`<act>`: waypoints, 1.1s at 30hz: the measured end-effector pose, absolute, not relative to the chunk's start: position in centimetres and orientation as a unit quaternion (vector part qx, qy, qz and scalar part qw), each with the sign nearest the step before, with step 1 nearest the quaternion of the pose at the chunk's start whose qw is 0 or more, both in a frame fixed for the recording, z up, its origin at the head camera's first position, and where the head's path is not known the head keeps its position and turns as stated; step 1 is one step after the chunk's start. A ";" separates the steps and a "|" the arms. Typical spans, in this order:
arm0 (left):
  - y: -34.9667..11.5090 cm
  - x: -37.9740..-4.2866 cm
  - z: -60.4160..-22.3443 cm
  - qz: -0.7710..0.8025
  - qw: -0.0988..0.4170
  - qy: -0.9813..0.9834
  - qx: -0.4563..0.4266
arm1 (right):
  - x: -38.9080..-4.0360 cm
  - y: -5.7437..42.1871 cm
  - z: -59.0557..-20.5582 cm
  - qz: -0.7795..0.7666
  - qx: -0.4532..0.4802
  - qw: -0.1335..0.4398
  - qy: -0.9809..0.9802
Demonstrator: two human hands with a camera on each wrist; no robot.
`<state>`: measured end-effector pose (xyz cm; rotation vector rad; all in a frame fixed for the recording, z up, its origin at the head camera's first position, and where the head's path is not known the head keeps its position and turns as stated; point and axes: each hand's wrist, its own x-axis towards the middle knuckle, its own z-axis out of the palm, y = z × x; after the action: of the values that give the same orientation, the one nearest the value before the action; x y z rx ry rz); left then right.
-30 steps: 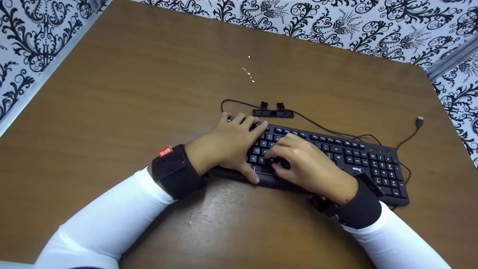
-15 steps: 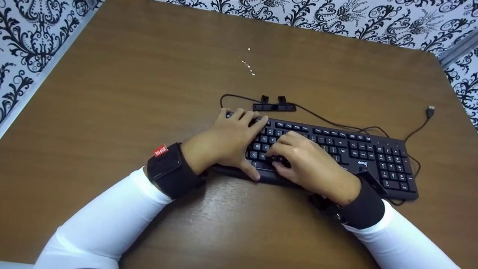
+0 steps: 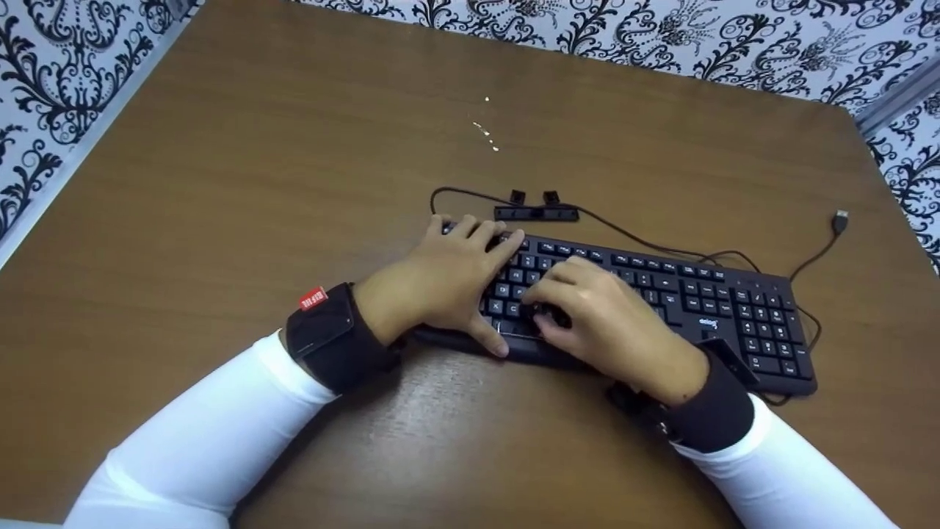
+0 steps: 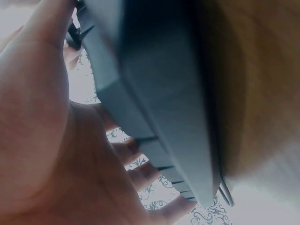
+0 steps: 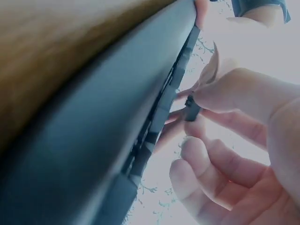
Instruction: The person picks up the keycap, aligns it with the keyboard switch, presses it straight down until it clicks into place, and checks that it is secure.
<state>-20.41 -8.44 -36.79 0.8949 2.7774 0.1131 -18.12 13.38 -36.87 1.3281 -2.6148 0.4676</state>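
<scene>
A black keyboard [image 3: 705, 301] lies at a slant on the wooden table. My left hand [image 3: 459, 283] spreads over its left end, fingers toward the far edge and thumb near the front edge. In the left wrist view, the fingers [image 4: 143, 176] reach along the keyed side of the keyboard [image 4: 164, 93]. Over the lower middle keys, my right hand [image 3: 602, 316] has thumb and fingers bent together. The right wrist view shows a small dark keycap [image 5: 192, 108] pinched between that thumb and a fingertip, just off the key row. The other right fingers are curled beside it.
Behind the keyboard lies a narrow black bar with two tabs [image 3: 536, 213], crossed by the cable [image 3: 624, 234]. The cable's USB plug [image 3: 839, 222] rests to the right. Small bright specks [image 3: 486, 134] show farther back on the table [image 3: 257, 184]. Patterned wall [image 3: 661, 37] borders the table.
The head view has shifted slightly, so the keyboard and table appear a little higher. Both hands keep nearly the same places on the keyboard.
</scene>
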 end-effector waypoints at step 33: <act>-8.5 -20.4 -36.9 0.032 0.107 0.944 0.309 | -17.7 12.9 -37.0 0.130 0.415 0.049 -0.899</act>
<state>-20.39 -8.45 -36.89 0.9108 2.7812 0.0952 -17.71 12.89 -36.97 1.2659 -2.7394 0.3966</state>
